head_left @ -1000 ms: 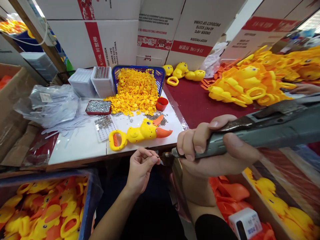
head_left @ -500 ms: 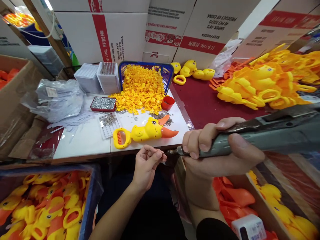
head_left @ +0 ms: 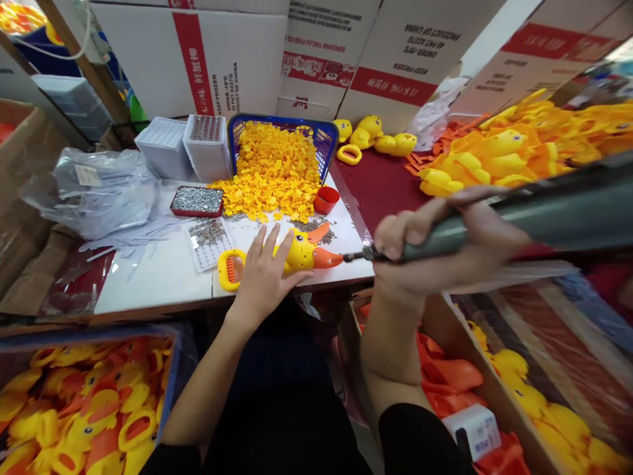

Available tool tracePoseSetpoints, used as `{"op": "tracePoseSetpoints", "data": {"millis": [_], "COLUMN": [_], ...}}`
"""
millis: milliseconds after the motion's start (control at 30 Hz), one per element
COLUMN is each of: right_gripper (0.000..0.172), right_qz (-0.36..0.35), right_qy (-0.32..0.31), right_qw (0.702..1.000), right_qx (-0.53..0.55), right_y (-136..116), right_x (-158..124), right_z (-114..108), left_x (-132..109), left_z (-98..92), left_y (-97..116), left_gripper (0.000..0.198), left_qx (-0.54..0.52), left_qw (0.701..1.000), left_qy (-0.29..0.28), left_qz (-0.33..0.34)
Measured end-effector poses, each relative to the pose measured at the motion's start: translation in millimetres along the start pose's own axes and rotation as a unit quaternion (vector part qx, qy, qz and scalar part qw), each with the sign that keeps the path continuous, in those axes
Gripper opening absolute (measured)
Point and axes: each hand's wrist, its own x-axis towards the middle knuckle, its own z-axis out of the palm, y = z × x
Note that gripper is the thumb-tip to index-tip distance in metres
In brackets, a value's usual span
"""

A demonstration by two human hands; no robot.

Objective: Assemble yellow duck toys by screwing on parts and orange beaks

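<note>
On the white table top lies a yellow duck-head grabber toy (head_left: 301, 251) with an orange beak and a ring handle. My left hand (head_left: 264, 277) is over its body with fingers spread, hiding the middle part; whether it presses down I cannot tell. My right hand (head_left: 440, 244) is wrapped round a grey-green electric screwdriver (head_left: 564, 204) held nearly level. The screwdriver's bit (head_left: 352, 256) points left, its tip at or very near the beak's end. Beyond the toy are scattered small screws (head_left: 324, 232) and a red cup (head_left: 326, 200).
Behind stands a blue basket (head_left: 330, 148) spilling small yellow parts (head_left: 277, 175). A red tray of metal pieces (head_left: 196, 200) and a white plastic tray (head_left: 210, 244) lie left. A bin of duck toys (head_left: 89, 409) is lower left; a carton of orange parts (head_left: 445, 369) is lower right.
My left hand has left the bit's tip and moved up-left onto the toy, its fingers now spread. The screwdriver has risen, bringing its bit to the beak.
</note>
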Motion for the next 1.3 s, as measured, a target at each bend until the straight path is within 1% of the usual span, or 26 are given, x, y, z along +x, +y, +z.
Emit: {"op": "tracePoseSetpoints", "data": {"millis": [67,167,233,300,367,500,767,867,1067,1200,1300], "right_gripper": [0.018,0.025,0.029,0.032,0.032,0.027,0.036,0.037,0.026,0.029,0.034], "right_qz": [-0.006,0.016,0.025,0.023,0.02,0.033,0.084,0.08,0.048,0.057,0.051], "right_qy": [0.015,-0.011,-0.04,-0.066,-0.081,-0.088,-0.075,-0.085,-0.07,-0.063,-0.066], "right_qw": [1.0,0.998,0.997,0.995,0.994,0.994,0.99,0.989,0.993,0.992,0.992], "right_qx": [-0.017,-0.054,-0.066,-0.071,-0.068,-0.052,-0.085,-0.085,-0.081,-0.094,-0.091], "right_y": [18.4,43.3,55.0,62.9,68.1,73.2,76.7,75.6,72.1,71.4,71.3], "right_x": [10.2,18.9,20.2,20.8,22.1,24.7,17.1,15.1,17.4,16.9,15.0], "right_z": [8.8,16.1,17.4,16.9,15.6,13.6,15.8,17.0,17.4,16.0,15.3], "left_x": [17.1,28.6,27.6,23.5,19.2,15.1,14.4,13.4,11.6,12.4,12.4], "left_z": [9.5,22.2,27.8,31.6,34.6,38.5,39.7,40.2,41.3,40.6,40.2], "left_y": [3.1,13.4,17.6,18.4,17.6,16.1,14.6,14.4,15.3,16.7,17.5], "left_gripper": [0.07,0.055,0.051,0.048,0.047,0.045,0.045,0.046,0.045,0.045,0.045], "left_qx": [0.065,0.111,0.121,0.116,0.106,0.088,0.083,0.074,0.073,0.08,0.08], "left_qw": [0.997,0.99,0.989,0.992,0.994,0.995,0.996,0.996,0.996,0.996,0.996], "left_qy": [-0.041,-0.076,-0.068,-0.038,-0.004,0.03,0.038,0.036,0.043,0.038,0.036], "left_qz": [-0.015,-0.035,-0.041,-0.041,-0.039,-0.031,-0.024,-0.026,-0.029,-0.031,-0.031]}}
